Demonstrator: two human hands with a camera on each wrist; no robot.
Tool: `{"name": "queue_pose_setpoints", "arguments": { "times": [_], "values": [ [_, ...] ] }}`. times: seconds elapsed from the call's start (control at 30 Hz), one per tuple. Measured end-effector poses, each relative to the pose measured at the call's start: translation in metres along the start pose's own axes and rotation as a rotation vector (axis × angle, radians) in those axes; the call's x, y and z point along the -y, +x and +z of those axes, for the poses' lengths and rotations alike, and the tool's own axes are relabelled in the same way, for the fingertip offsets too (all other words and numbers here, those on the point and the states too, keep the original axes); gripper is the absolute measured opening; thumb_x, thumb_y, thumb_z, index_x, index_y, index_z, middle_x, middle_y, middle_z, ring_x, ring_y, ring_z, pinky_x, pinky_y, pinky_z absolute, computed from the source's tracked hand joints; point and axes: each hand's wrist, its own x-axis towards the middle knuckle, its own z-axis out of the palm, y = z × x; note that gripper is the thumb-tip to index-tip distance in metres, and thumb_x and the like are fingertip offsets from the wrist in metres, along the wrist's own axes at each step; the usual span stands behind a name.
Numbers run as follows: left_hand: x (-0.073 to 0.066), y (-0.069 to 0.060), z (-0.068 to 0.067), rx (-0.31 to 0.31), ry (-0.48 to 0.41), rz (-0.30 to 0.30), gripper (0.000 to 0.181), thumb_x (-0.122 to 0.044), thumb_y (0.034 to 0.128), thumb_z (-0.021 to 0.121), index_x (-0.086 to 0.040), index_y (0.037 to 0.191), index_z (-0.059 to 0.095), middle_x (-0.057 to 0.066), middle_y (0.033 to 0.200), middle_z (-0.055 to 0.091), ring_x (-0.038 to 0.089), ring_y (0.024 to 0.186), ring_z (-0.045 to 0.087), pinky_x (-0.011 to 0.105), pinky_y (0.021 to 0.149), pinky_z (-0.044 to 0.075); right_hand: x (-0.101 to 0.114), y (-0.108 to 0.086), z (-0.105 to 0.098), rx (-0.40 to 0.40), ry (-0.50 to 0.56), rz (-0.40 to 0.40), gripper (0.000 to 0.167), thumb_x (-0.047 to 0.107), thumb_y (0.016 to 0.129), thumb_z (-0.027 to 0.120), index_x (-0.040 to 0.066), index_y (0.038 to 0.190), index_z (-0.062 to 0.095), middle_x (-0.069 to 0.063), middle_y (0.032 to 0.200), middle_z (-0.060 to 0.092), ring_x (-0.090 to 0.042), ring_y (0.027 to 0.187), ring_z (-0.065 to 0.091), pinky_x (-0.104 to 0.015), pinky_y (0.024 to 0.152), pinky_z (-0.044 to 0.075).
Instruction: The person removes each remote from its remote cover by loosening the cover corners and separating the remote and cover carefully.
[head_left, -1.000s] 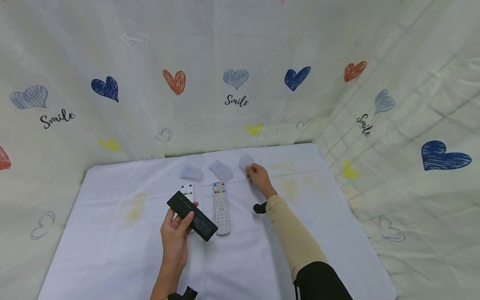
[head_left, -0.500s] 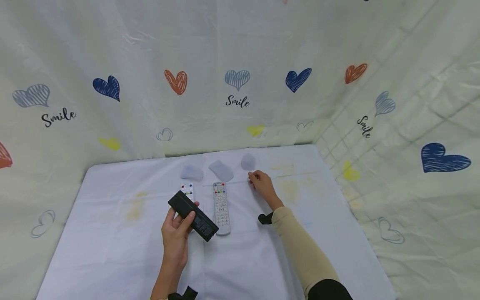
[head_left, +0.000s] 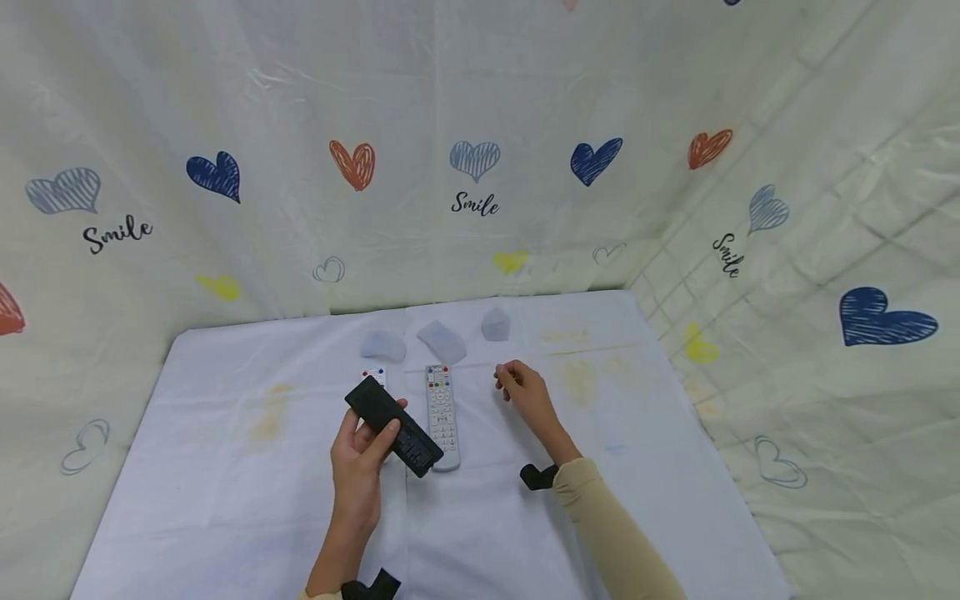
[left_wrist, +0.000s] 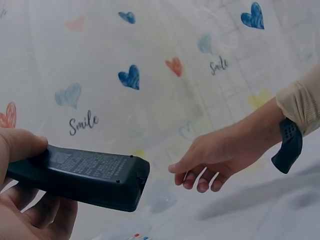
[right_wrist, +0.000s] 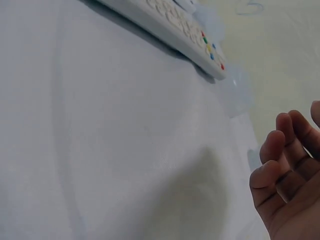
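My left hand (head_left: pixel 358 467) grips a black remote control (head_left: pixel 393 427) between thumb and fingers, held tilted above the table. Its back, printed with small text, faces up; the left wrist view shows that label and one end of the remote (left_wrist: pixel 90 172). To the right, my right hand (head_left: pixel 527 396) hovers over the cloth, fingers loosely bent, with nothing visible in them. A grey remote (head_left: pixel 443 421) with coloured buttons lies between the hands. Mostly hidden under the black remote is a white remote (head_left: pixel 374 377), only its top end showing.
Along the back of the white-covered table (head_left: pixel 225 500) lie thin pale-blue translucent pieces: a left one (head_left: pixel 383 345), a middle one (head_left: pixel 442 342) and a right one (head_left: pixel 495 324). A heart-printed curtain (head_left: pixel 420 75) hangs behind and at the sides.
My right hand has drawn back from the right pale-blue piece, toward me. The left hand, with the black remote, has shifted slightly right.
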Motion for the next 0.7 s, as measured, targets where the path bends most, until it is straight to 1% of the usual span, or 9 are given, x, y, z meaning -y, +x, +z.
{"name": "queue_pose_setpoints", "arguments": {
  "times": [0.07,0.17,0.23,0.3,0.37,0.47,0.57,0.7],
  "values": [
    [0.0,0.0,0.002,0.008,0.028,0.003,0.061,-0.014,0.0975,0.075,-0.028,0.151,0.049,0.009,0.13,0.074,0.018,0.122,0.071,0.03,0.101,0.055,0.003,-0.01,0.0,0.011,0.024,0.002,0.039,0.035,0.109,0.056,-0.002,0.112,0.069,-0.021,0.097,0.071,-0.024,0.072,0.06,-0.026,0.064,0.047],
    [-0.001,0.0,0.005,0.017,0.057,0.008,0.061,-0.014,0.0965,0.076,-0.029,0.149,0.051,0.009,0.13,0.074,0.017,0.12,0.071,0.029,0.101,0.054,0.007,-0.024,-0.001,0.027,0.068,0.013,0.037,0.033,0.109,0.057,-0.002,0.112,0.069,-0.025,0.099,0.071,-0.033,0.074,0.061,-0.025,0.061,0.047],
    [-0.001,0.0,0.007,0.023,0.072,0.019,0.059,-0.013,0.0955,0.077,-0.027,0.148,0.052,0.009,0.13,0.074,0.017,0.119,0.071,0.027,0.101,0.055,0.009,-0.033,0.0,0.033,0.109,0.029,0.035,0.033,0.108,0.058,-0.001,0.11,0.069,-0.026,0.098,0.07,-0.034,0.074,0.06,-0.026,0.06,0.047],
    [0.0,-0.001,0.009,0.034,0.096,0.038,0.058,-0.011,0.0946,0.077,-0.024,0.146,0.054,0.009,0.131,0.074,0.017,0.118,0.072,0.026,0.1,0.056,0.012,-0.041,0.001,0.053,0.154,0.048,0.034,0.031,0.108,0.059,-0.001,0.109,0.068,-0.025,0.097,0.069,-0.031,0.072,0.06,-0.026,0.059,0.048],
    [0.002,-0.001,0.011,0.048,0.126,0.067,0.055,-0.009,0.0937,0.078,-0.02,0.143,0.056,0.009,0.132,0.073,0.015,0.119,0.071,0.024,0.099,0.057,0.016,-0.05,0.003,0.081,0.197,0.072,0.033,0.03,0.108,0.058,-0.002,0.109,0.067,-0.024,0.096,0.068,-0.024,0.071,0.059,-0.026,0.059,0.048],
    [0.004,-0.002,0.015,0.069,0.175,0.119,0.051,-0.004,0.0926,0.078,-0.014,0.139,0.058,0.009,0.133,0.073,0.013,0.118,0.07,0.022,0.098,0.057,0.022,-0.061,0.004,0.128,0.246,0.117,0.033,0.027,0.109,0.058,-0.005,0.111,0.065,-0.018,0.093,0.068,-0.018,0.071,0.058,-0.026,0.061,0.049],
    [0.005,-0.003,0.019,0.08,0.233,0.173,0.048,-0.002,0.0903,0.079,-0.01,0.134,0.062,0.008,0.129,0.074,0.011,0.114,0.07,0.019,0.098,0.055,0.025,-0.071,0.004,0.165,0.278,0.16,0.033,0.026,0.109,0.057,-0.006,0.113,0.064,-0.015,0.093,0.068,-0.017,0.073,0.059,-0.025,0.062,0.049],
    [0.006,-0.006,0.023,0.096,0.311,0.245,0.046,0.002,0.086,0.081,-0.011,0.128,0.068,0.003,0.124,0.076,0.007,0.111,0.07,0.018,0.098,0.052,0.024,-0.084,0.007,0.239,0.318,0.197,0.04,0.031,0.109,0.055,-0.009,0.116,0.062,-0.013,0.094,0.068,-0.016,0.075,0.06,-0.025,0.065,0.05]
  ]
}}
